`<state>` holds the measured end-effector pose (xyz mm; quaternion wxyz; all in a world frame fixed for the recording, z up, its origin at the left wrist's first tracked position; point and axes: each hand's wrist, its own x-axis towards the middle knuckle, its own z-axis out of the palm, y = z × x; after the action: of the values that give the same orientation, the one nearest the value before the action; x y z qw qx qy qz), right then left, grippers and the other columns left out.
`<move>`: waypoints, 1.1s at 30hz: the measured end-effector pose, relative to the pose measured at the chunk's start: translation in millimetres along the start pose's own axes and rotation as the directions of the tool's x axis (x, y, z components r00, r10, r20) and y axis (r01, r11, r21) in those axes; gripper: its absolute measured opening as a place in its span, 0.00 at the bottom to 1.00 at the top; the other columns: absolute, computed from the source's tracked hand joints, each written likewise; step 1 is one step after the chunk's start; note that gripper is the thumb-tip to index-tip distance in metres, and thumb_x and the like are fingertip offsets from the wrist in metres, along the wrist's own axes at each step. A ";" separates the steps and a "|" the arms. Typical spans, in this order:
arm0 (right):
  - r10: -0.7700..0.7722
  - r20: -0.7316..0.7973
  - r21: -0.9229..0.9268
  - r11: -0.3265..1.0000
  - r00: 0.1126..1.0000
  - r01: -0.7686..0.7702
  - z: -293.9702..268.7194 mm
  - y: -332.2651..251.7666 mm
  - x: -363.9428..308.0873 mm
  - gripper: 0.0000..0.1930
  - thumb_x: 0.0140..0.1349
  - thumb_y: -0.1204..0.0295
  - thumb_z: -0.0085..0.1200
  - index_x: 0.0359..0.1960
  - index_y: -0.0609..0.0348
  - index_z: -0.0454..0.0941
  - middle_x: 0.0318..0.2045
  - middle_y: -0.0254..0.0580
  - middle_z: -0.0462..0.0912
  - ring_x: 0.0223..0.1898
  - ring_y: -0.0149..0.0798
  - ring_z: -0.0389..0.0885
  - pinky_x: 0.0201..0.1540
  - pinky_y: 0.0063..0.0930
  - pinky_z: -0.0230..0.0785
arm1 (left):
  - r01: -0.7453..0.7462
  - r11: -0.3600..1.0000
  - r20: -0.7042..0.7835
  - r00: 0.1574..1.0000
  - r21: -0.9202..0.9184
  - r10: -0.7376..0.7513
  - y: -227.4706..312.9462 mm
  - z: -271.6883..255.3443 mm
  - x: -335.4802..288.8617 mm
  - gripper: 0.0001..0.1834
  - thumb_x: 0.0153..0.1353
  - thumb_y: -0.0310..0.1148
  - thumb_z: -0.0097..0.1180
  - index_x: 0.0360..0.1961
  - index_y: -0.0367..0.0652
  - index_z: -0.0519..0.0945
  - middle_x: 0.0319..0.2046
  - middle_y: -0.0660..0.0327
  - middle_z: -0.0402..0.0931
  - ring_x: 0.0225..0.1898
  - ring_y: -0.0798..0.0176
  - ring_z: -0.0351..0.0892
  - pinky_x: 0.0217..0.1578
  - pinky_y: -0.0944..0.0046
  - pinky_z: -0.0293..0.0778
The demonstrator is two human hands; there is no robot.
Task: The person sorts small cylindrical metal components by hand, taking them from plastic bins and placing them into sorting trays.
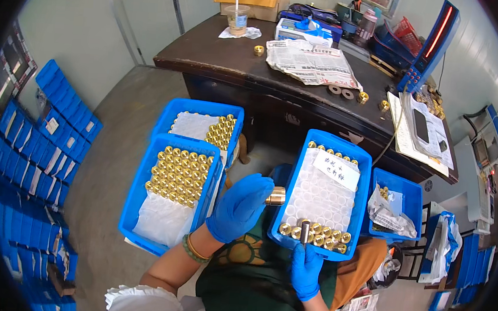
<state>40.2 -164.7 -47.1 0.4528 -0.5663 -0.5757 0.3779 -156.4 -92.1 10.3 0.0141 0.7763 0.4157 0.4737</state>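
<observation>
My left hand (241,206), in a blue glove, grips a brass ring-shaped fitting (276,196) at its fingertips. In my gloved right hand (305,273) a short steel pin (305,232), like a plug gauge, points away from me. Both hands are at the near side of a blue bin (362,207) in front of me. Brass fittings (328,232) stand in rows at its near end, with more along its far end. Between them lies a white sheet with round marks, bearing a handwritten paper slip (336,169). The finger positions are partly hidden.
Two blue bins on the left (127,219) hold rows of brass fittings and white sheets. A dark desk (210,49) stands ahead with a newspaper (310,61), drink cup (237,23), phone (420,126) and blue display column (431,47). Another blue bin (417,196) sits right; stacked bins (3,196) line the far left.
</observation>
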 end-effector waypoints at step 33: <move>0.264 -0.056 0.270 0.932 0.963 -0.240 -9.5 8.6 -5.4 0.10 0.62 0.70 0.42 0.23 0.57 0.68 0.15 0.25 0.64 0.17 0.19 0.58 0.18 0.14 0.48 | 0.827 0.467 0.313 0.375 0.312 -0.873 -93.8 -60.3 -151.9 0.45 0.48 0.28 0.53 0.63 0.47 0.40 0.28 0.52 0.75 0.29 0.55 0.76 0.34 0.61 0.70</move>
<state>51.6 -170.2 -52.8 0.4971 -0.5875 -0.4221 0.4791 -292.0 -153.2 -105.3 0.3072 0.5343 0.7638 0.1920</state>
